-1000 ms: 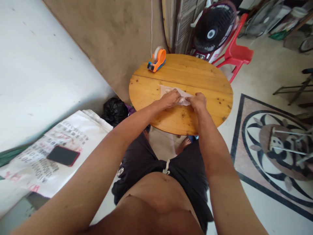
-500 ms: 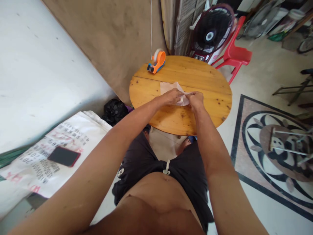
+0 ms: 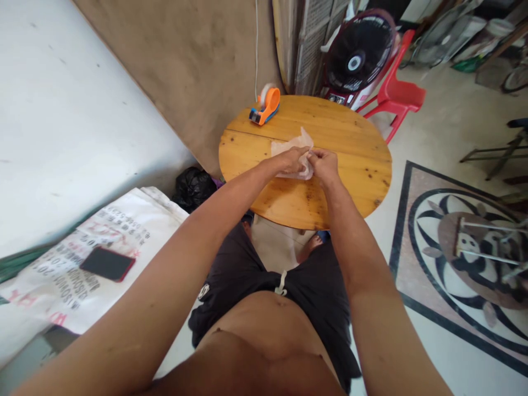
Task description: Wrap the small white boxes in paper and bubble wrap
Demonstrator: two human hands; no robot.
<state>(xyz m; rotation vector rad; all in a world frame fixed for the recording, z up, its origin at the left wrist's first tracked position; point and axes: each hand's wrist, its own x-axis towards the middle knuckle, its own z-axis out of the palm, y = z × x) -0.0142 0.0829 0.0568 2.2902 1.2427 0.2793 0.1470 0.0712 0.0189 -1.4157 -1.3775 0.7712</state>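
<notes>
A thin, pale, crumpled sheet lies on the round wooden table. My left hand rests on the sheet's near edge with its fingers pinched on it. My right hand meets the left one at the middle and pinches the same sheet, whose far corner stands up off the table. An orange tape dispenser sits at the table's far left edge, away from both hands.
A black fan and a red plastic chair stand behind the table. On the left lies a printed white sack with a dark phone on it, beside a black bag. The floor on the right has a patterned inlay.
My right hand has moved left to meet the left hand. The sheet is bunched between them and its far corner has lifted off the table.
</notes>
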